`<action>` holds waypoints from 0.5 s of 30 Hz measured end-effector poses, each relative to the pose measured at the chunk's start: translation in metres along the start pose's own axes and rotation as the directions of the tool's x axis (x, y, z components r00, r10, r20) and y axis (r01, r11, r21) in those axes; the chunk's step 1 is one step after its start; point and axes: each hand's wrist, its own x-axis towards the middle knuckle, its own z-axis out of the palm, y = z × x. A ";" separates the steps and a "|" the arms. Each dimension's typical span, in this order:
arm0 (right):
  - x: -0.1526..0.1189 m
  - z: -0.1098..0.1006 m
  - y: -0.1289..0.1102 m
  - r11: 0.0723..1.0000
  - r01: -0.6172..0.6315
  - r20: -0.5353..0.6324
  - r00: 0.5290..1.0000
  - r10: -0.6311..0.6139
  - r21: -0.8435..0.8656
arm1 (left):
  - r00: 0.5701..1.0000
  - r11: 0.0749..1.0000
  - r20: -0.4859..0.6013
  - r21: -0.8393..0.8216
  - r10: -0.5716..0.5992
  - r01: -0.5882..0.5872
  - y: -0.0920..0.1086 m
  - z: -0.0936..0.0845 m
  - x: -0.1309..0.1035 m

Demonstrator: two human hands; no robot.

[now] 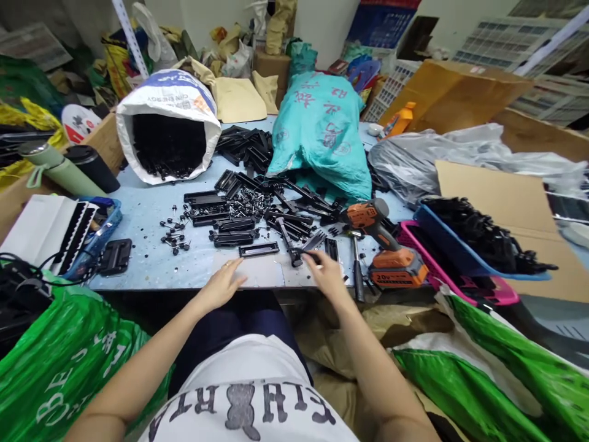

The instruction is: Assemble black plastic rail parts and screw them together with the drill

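Black part (307,247) lies near the front edge of the surface (151,215), pinched in your right hand (327,273) just left of the drill (384,245). Your left hand (224,283) rests flat and empty, fingers spread, on the surface edge, below the black strips (239,230).

A small assembly workshop or storeroom is indicated. A blue worktable (147,215) is covered with black plastic parts (239,224) and loose screws (173,233). A cordless drill (381,239) is laid at the edge. Bulk stock is kept in a white sack (168,123), a teal sack (322,129), bins (460,245) and cardboard boxes (455,92).
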 end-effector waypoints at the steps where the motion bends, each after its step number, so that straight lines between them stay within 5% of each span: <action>1: 0.008 -0.013 0.016 0.996 -0.053 -0.094 0.994 0.046 -0.071 | 0.999 0.999 -0.031 0.043 -0.008 0.009 -0.010 -0.006 0.006; 4: 0.028 -0.042 0.056 0.956 -0.118 -0.280 0.959 0.040 -0.268 | 0.981 0.978 -0.174 0.176 -0.086 0.117 -0.047 -0.031 0.029; 7: 0.034 -0.041 0.069 0.916 0.047 -0.293 0.940 -0.176 -0.399 | 0.904 0.898 -0.373 0.294 -0.209 0.328 -0.085 -0.063 0.058; 11: 0.023 0.003 0.041 0.889 0.348 -0.132 0.907 -0.399 -0.299 | 0.773 0.744 -0.526 0.342 -0.354 0.573 -0.125 -0.104 0.097; 15: 0.013 0.056 -0.002 0.829 0.546 0.066 0.838 -0.542 -0.121 | 0.717 0.693 -0.572 0.325 -0.398 0.644 -0.148 -0.136 0.131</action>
